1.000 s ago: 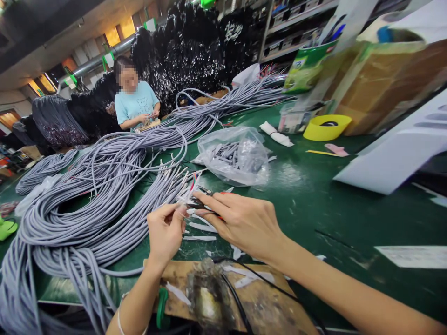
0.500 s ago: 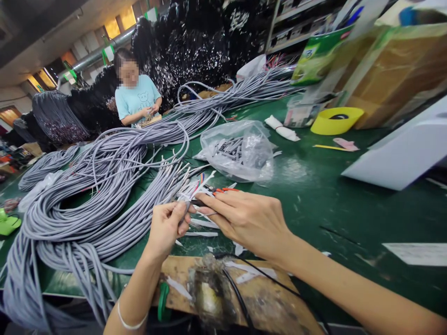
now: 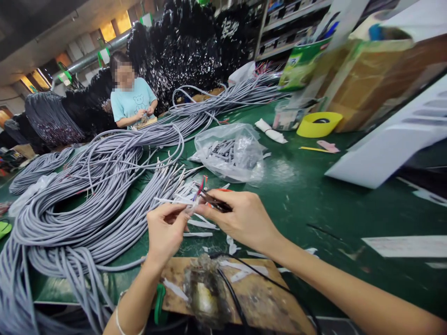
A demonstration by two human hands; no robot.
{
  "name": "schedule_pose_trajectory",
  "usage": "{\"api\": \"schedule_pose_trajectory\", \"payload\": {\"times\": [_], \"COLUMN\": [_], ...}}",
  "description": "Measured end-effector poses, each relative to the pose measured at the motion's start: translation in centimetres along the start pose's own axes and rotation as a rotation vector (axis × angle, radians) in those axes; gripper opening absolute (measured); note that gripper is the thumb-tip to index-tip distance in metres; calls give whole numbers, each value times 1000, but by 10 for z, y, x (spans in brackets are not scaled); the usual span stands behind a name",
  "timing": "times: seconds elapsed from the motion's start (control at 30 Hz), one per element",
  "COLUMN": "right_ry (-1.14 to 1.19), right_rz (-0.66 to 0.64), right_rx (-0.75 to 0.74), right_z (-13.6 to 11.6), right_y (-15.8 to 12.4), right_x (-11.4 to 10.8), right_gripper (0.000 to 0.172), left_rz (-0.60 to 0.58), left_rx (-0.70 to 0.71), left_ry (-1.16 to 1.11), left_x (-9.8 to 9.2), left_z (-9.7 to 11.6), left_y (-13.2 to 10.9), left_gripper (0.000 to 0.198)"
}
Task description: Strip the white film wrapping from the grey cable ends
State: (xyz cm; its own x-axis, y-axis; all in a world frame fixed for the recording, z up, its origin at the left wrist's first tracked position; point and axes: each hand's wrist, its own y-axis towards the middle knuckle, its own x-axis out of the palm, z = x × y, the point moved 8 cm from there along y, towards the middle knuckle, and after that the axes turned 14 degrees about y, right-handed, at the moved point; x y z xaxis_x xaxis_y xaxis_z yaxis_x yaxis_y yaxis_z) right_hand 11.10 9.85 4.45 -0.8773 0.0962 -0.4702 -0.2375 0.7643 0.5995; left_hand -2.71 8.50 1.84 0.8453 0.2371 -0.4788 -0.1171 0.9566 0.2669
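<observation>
My left hand [image 3: 166,231] is closed, pinching the stripped end of a grey cable [image 3: 194,201] whose coloured inner wires stick up. My right hand [image 3: 240,217] is closed round small red-handled cutters [image 3: 215,203], with their tip right at the cable end. Both hands hover over the green table [image 3: 314,200], just beyond a worn wooden board [image 3: 258,298]. White paper strips [image 3: 197,233] lie under the hands.
A big heap of grey cables [image 3: 87,195] fills the left side. A clear bag of cable pieces [image 3: 230,153], a yellow bowl [image 3: 317,124] and cardboard boxes [image 3: 377,74] stand at the back right. Another person in a light blue shirt [image 3: 132,103] works at the far side.
Both hands have lifted slightly and drawn closer together. The cable end now points more upward, with the cutters' tip nearer to the coloured wires.
</observation>
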Motion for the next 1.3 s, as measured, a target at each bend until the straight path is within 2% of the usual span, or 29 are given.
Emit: {"api": "schedule_pose_trajectory", "payload": {"times": [0.1, 0.2, 0.27, 0.33, 0.4, 0.47, 0.53, 0.6, 0.67, 0.7, 0.83, 1.0, 1.1, 1.3], "right_ry": [-57, -116, -190, -260, -261, -143, 13, 104, 126, 128, 76, -98, -211, -361], "right_rz": [-23, -56, -71, -74, -77, -98, -74, 44, 162, 179, 89, -14, -119, -130], "right_rx": [8, -8, -85, -200, -300, -340, -271, -130, -31, -11, -33, -28, -52, -130], "right_z": [2, 3, -2, -10, -18, -25, -25, -17, -7, -3, 7, 7, 2, -7], "right_y": [-2, -6, -9, -12, -14, -14, -11, -5, -3, -2, 1, 0, -2, -10], "right_x": [5, 11, 13, 15, 15, 13, 4, -12, -26, -28, -17, -4, 6, 14], "right_gripper": [55, 39, 25, 19, 19, 24, 34, 40, 33, 28, 25, 44, 47, 46], "left_rz": [86, 158, 162, 155, 141, 125, 89, 82, 113, 136, 161, 111, 109, 146], "left_rx": [208, 386, 449, 484, 480, 416, 327, 245, 187, 163, 126, 103, 122, 210], "left_ry": [252, 429, 520, 615, 703, 769, 763, 648, 488, 425, 337, 270, 212, 258], "left_x": [0, 2, 6, 9, 12, 13, 12, 8, 1, -2, -6, -4, -4, -7], "left_z": [17, 33, 39, 40, 37, 28, 17, 8, 3, 2, 3, 4, 6, 14], "left_y": [-7, -15, -19, -22, -20, -15, -7, -1, 2, 2, 2, 2, 1, -4], "left_gripper": [13, 12, 14, 18, 21, 21, 18, 13, 8, 7, 8, 13, 14, 14]}}
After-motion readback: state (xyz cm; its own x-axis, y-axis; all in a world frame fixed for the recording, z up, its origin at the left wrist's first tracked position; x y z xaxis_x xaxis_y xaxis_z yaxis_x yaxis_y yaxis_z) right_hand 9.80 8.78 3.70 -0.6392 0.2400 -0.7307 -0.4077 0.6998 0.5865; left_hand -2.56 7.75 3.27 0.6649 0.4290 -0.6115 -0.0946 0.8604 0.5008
